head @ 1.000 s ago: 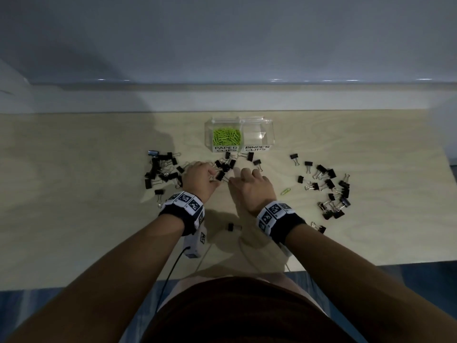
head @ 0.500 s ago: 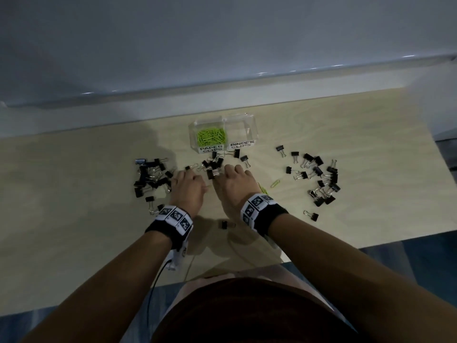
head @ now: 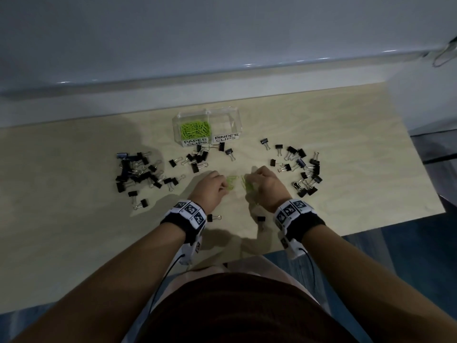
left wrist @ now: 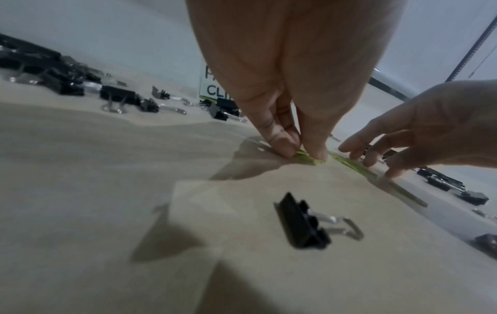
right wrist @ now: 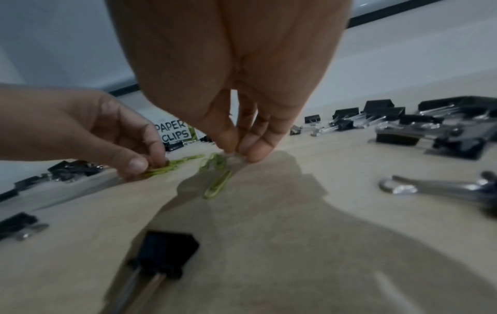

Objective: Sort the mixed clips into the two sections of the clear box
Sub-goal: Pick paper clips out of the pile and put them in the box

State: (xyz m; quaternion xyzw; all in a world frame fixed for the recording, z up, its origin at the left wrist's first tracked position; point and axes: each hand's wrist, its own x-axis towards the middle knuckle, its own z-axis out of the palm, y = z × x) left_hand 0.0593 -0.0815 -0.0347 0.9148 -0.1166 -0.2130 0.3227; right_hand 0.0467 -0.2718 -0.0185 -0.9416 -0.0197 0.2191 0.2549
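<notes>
L hand (head: 209,188): thumb + forefinger pinch thin lime-green wire paper clips (right wrist: 164,167) flat on pale plywood bench (head: 74,231); about 2, blurred.
R hand (head: 265,185): fingertips (right wrist: 255,153) bunched down on more green clips (right wrist: 215,163), pinching; 1 further loose clip (right wrist: 218,185) lies just in front.
Near wrists: 2 black binder clips w/ silver handles, 1 by L wrist (head: 213,217), 1 by R (head: 261,219).
Binder heaps: 3, left (head: 138,173), centre (head: 199,157), right (head: 300,167); too many to count.
Clear plastic two-section box (head: 223,112): far side; "PAPER CLIPS" half holds green pile (head: 195,128), "BINDER CLIPS" half (head: 226,125) bare.
</notes>
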